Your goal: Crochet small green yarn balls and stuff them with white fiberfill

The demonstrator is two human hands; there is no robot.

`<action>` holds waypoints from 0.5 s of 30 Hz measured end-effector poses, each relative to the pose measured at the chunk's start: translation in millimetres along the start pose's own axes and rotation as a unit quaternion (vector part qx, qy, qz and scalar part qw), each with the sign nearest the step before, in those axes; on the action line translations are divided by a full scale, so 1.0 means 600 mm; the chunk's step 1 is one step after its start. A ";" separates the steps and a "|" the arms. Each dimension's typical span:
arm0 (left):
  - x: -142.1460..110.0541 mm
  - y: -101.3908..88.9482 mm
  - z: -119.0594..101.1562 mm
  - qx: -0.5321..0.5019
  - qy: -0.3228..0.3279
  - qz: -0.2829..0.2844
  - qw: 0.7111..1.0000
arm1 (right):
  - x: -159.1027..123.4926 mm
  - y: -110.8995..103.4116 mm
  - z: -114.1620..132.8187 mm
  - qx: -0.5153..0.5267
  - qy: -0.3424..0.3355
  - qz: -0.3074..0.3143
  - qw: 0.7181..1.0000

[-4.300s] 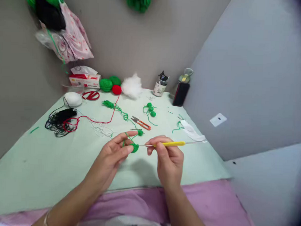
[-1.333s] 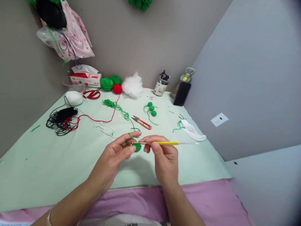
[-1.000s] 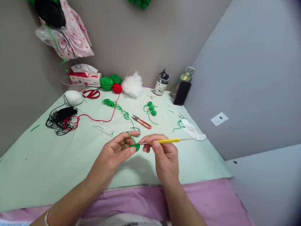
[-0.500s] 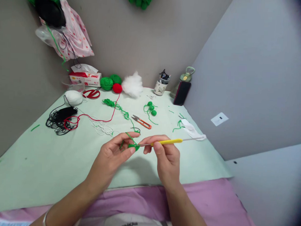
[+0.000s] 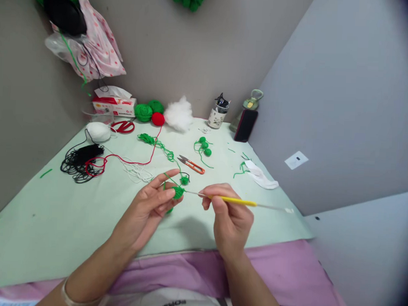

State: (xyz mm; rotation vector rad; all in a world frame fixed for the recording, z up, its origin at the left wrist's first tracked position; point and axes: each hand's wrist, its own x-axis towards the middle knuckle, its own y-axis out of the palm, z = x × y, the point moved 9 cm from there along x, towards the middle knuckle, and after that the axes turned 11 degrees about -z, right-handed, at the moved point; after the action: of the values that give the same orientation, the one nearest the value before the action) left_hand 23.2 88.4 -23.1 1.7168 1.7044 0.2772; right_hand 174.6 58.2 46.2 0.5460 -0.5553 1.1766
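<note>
Between thumb and fingers, my left hand (image 5: 147, 209) pinches a small green crochet piece (image 5: 178, 193). Green yarn loops over its raised index finger. My right hand (image 5: 233, 218) grips a crochet hook (image 5: 237, 201) by its yellow handle, pen-fashion. The hook's thin metal tip points left and meets the edge of the green piece; whether it sits inside a stitch I cannot tell. Just beyond my left fingers lies a small green ball with a dark thread (image 5: 184, 180), partly hidden. A strand runs from there toward a loose green yarn skein (image 5: 147, 139).
Orange thread snips (image 5: 192, 164) lie beyond my hands, near several small green balls (image 5: 207, 152). Black yarn (image 5: 85, 160), a white yarn ball (image 5: 98, 132) and red scissors (image 5: 124, 127) are at left. White stuffing (image 5: 179, 114), a pen jar (image 5: 218, 115) and a phone (image 5: 246, 125) stand at the back.
My right hand has drawn the hook to the right, away from my left hand, and its handle tilts down more. My left hand has turned, showing more of the green piece.
</note>
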 end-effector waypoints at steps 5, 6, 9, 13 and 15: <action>-0.009 0.007 0.004 0.069 0.014 0.023 0.997 | 0.003 0.022 -0.027 0.090 0.113 0.033 0.989; -0.011 0.008 0.005 0.082 0.017 0.022 0.996 | 0.001 0.025 -0.031 0.089 0.118 0.035 0.988; -0.014 0.008 0.006 0.106 0.024 0.023 0.994 | -0.004 0.025 -0.043 0.089 0.143 0.036 0.985; -0.013 0.007 0.001 0.112 0.027 0.018 0.993 | -0.007 0.018 -0.057 0.133 0.194 0.026 0.972; -0.012 0.007 -0.004 0.113 0.036 0.016 0.993 | -0.007 0.018 -0.055 0.146 0.203 0.030 0.968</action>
State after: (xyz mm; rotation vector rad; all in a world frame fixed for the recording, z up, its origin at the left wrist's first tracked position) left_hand 24.4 82.9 -16.5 1.9190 1.8197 0.1679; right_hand 167.1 80.0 20.2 0.5206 -0.0463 1.3940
